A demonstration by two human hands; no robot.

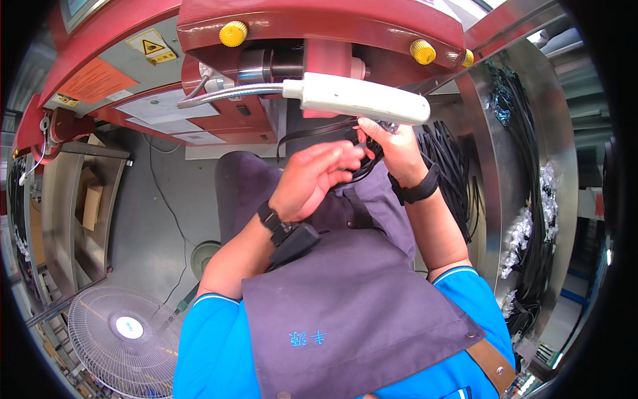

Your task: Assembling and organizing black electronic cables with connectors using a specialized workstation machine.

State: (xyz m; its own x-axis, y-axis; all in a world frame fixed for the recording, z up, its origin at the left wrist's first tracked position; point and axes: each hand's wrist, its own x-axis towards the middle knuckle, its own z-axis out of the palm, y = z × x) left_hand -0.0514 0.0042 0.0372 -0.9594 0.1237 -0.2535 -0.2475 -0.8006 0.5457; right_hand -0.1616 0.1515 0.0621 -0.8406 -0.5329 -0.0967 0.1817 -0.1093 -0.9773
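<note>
My right hand (400,151) is closed on a black strap (319,128), just below the white lamp head (362,98). The strap's free end reaches left and bends down under the machine. More dark loops hang below the fingers, partly hidden. To the left of it, my left hand (318,174) has loosely bent, slightly blurred fingers, with nothing visible in them. Its fingertips come close to the strap and the right hand. Both hands are above my lap, over the purple apron (345,292).
The red machine (319,23) with yellow knobs stands ahead, its lamp on a flexible metal neck. Many black straps (448,173) hang at the right, beside a metal trough (488,219) with plastic-wrapped strap ends. A fan (126,346) and a metal cabinet (63,206) stand left.
</note>
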